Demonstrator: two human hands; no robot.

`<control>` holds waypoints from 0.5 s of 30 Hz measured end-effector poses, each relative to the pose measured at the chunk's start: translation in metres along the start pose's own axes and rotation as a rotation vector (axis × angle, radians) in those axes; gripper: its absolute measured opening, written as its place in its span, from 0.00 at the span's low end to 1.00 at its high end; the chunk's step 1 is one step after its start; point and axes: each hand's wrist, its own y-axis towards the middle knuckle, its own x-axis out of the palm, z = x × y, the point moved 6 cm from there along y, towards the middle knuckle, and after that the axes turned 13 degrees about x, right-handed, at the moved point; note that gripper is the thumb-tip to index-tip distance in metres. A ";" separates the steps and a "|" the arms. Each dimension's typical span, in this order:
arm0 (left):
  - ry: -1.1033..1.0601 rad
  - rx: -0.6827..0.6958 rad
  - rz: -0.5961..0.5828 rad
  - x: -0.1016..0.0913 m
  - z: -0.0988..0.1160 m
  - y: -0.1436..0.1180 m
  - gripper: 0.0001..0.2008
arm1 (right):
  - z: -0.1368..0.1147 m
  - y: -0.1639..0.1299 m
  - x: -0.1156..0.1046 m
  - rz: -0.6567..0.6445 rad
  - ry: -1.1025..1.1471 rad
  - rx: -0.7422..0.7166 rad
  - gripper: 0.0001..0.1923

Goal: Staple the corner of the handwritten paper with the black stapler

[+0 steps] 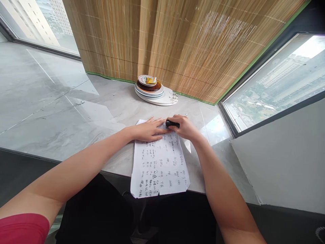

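A sheet of white paper [165, 166] covered in handwriting lies on the grey marbled ledge, its near end reaching over the front edge. My left hand [149, 130] rests flat on the upper left of the sheet, fingers spread and pointing right. At the sheet's upper right, my right hand [184, 126] is closed around a short, thick black tool [173, 124], held low over the paper beside my left fingertips. The grip hides part of the tool, so its exact kind is unclear.
Beyond the paper, a stack of plates [167, 98] carries a small yellow packet [151, 80] on top. Behind it hangs a bamboo blind [162, 40] with green edging. Windows [281, 81] flank the marbled ledge [101, 101], and a white panel [281, 156] stands at right.
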 end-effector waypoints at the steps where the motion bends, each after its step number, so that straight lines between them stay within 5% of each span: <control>1: -0.005 0.007 0.013 0.000 0.000 0.000 0.28 | 0.000 0.000 0.000 0.002 -0.003 0.007 0.11; 15: -0.008 0.012 0.013 0.001 -0.003 -0.001 0.25 | -0.006 0.004 0.012 0.027 -0.230 0.036 0.18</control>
